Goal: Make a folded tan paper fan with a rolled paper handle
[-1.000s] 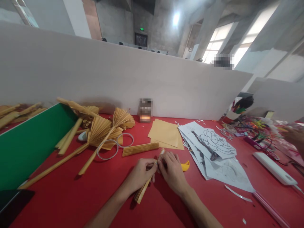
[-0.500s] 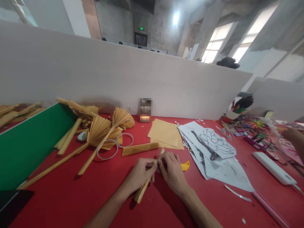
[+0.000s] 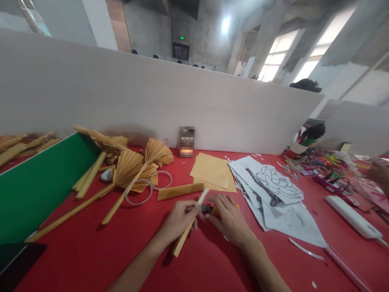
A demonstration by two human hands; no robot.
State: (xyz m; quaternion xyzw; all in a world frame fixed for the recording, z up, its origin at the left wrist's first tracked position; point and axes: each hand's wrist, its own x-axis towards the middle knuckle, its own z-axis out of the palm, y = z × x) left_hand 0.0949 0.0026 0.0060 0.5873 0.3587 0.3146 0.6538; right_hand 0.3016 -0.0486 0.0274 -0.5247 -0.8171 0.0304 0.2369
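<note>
My left hand (image 3: 182, 221) is closed around a narrow folded strip of tan pleated paper (image 3: 181, 242), which slants across the middle of the table. A white strip (image 3: 203, 196) shows along its upper end. Yellow-handled scissors (image 3: 215, 210) are in my right hand (image 3: 226, 217), their dark blades pointing left against the folded paper by my left fingertips. My right fingers cover most of the handles. Just beyond my hands lies another pleated paper strip (image 3: 180, 192).
Paper fans (image 3: 127, 168) on rolled sticks and two clear rings (image 3: 139, 192) lie left, beside a green panel (image 3: 51, 182). Tan sheets (image 3: 209, 170) and lotus drawings (image 3: 278, 182) lie beyond and right. A white glue-gun-like tool (image 3: 352, 216) and another person's hand (image 3: 379, 174) are far right.
My right hand has moved slightly right and now holds the yellow scissors, which lay partly hidden beside it. The white strip on the folded paper has come into view.
</note>
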